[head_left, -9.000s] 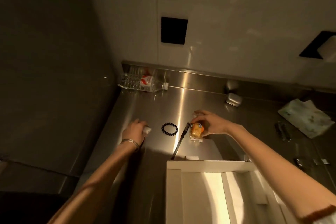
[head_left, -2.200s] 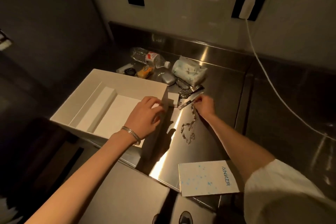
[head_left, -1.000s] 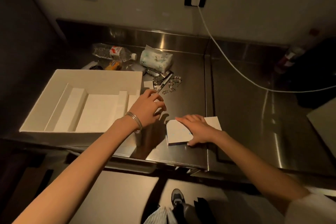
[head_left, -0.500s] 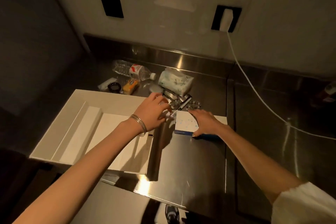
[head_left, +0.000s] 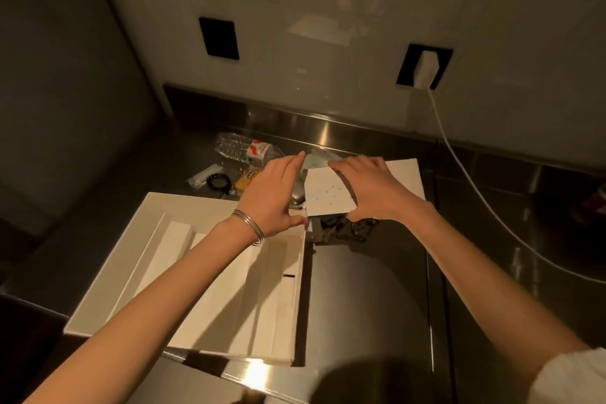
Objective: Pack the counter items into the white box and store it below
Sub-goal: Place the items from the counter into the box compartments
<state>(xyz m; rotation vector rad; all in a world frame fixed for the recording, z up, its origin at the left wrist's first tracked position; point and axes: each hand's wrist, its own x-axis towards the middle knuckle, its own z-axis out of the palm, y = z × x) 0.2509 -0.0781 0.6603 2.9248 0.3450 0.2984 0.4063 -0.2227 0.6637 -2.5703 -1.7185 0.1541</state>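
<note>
Open box (head_left: 210,275) on counter (head_left: 367,289) at left, small carton (head_left: 328,195) just right of its far corner, bottle (head_left: 246,147), hair tie (head_left: 219,181) and snack packet (head_left: 246,178) behind

single head view, looking steeply down, close over steel counter (head_left: 367,289), facing wall

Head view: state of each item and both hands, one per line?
White box: open, empty, on counter.
Speckled box: lifted above the counter items, right hand gripping it.
Left hand: open, flat beside the speckled box.
Bottle: lying on its side.
Hair tie: on counter, unpacked.
Charger: plugged in.
</note>
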